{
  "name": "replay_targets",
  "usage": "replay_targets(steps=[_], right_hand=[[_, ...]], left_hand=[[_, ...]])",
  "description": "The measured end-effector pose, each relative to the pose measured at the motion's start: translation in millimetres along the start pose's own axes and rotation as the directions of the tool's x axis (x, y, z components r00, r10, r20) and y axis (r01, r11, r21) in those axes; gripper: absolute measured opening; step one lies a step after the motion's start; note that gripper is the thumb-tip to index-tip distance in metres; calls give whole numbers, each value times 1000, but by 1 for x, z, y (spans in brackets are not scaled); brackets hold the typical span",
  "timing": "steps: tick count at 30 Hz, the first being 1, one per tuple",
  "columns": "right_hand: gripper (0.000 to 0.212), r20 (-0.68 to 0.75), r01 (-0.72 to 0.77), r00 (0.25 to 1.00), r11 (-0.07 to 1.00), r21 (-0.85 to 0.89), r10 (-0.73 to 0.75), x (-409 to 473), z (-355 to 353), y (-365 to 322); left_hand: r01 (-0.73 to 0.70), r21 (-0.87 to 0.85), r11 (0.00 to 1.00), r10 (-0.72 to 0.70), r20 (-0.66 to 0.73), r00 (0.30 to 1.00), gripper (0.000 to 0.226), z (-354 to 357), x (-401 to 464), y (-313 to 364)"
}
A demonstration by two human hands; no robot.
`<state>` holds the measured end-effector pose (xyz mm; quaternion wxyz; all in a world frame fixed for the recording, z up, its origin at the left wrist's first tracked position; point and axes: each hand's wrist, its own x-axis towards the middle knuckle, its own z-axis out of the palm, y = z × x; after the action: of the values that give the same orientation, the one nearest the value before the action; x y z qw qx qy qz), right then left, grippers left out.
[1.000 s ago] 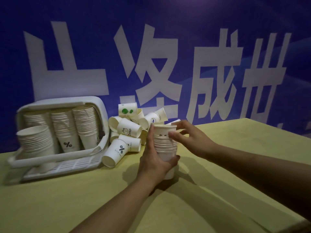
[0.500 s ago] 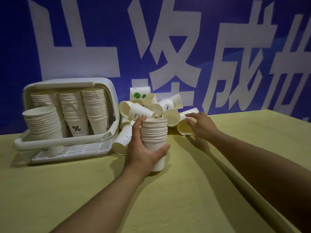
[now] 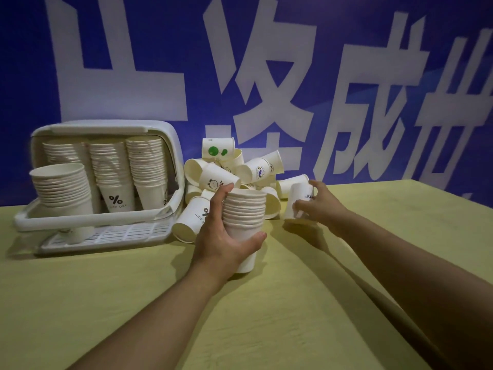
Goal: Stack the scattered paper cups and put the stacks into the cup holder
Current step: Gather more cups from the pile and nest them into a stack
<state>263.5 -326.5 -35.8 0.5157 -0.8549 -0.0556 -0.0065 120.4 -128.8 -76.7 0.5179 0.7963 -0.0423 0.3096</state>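
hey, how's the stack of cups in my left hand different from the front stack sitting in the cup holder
The stack in your left hand stands on the table, gripped by the left hand; the front stack in the holder sits untouched inside the cup holder. The held stack looks shorter, with fewer rims showing. Both are upright, mouths up, made of plain white paper cups.

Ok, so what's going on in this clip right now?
A person is gathering scattered white paper cups. The left hand grips an upright stack of nested cups on the yellow table, while the right hand holds a single loose cup. The white plastic cup holder already contains several stacks.
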Motion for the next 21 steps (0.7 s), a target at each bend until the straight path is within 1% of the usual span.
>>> replay_targets(steps=[1,3,6,8,9,13,15,18,19,21], right_hand=[[84,-11,23,1000,1000,20,-23,-8,-1,2],[84,-109,108,989,989,98,-97,-23,1,9],[82,-294,279,932,937,213,-211,-37,0,12],[76,-369,369,890,898,241,-267,-43,-3,8],[71,-384,395,880,879,267,-279,-47,-3,5],[40,-312,430,895,799,421,-318,-61,7,-1],[33,-280,432,901,743,511,-331,-68,14,-7],[20,-198,353,931,628,693,-306,-79,21,-19],[19,-174,326,938,601,730,-299,-82,22,-21],[15,-162,308,944,590,747,-288,-86,22,-24]], left_hand=[[-4,-1,1000,4,14,1000,100,0,-1,1],[-9,-16,1000,10,46,999,99,0,-2,3],[-15,-50,999,20,100,995,99,-1,-3,7],[0,-80,997,12,156,988,93,-1,-4,9],[10,-96,995,8,182,983,91,-1,-5,11],[23,-108,994,7,266,964,91,-2,-6,16],[24,-104,994,7,289,957,90,-3,-6,17],[28,-85,996,1,326,945,89,-4,-6,18],[24,-81,996,5,334,943,89,-4,-6,19],[18,-80,997,10,346,938,90,-5,-8,19]])
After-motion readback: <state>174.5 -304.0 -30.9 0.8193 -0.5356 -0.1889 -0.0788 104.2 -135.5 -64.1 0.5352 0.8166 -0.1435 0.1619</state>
